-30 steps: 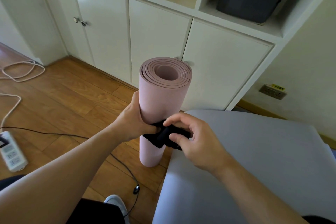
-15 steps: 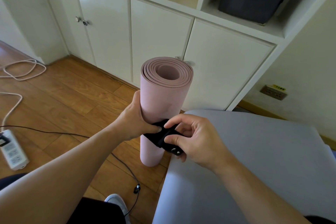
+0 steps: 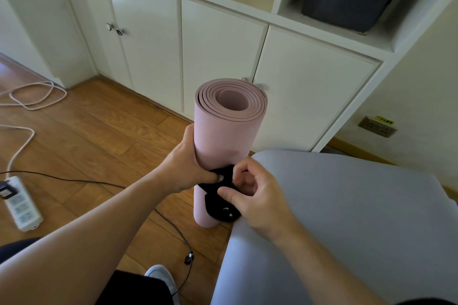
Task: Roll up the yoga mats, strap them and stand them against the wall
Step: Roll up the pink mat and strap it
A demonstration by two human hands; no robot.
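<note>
Upright, pink rolled mat (image 3: 223, 136) in left hand (image 3: 190, 168); right hand (image 3: 255, 195) pinching black strap (image 3: 218, 203).

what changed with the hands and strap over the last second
The right hand slid lower along the black strap, its thumb now pressing the strap's lower part against the pink mat. The left hand kept gripping the mat, thumb on the strap. The mat stayed upright on the floor, the grey mat unmoved.
</note>
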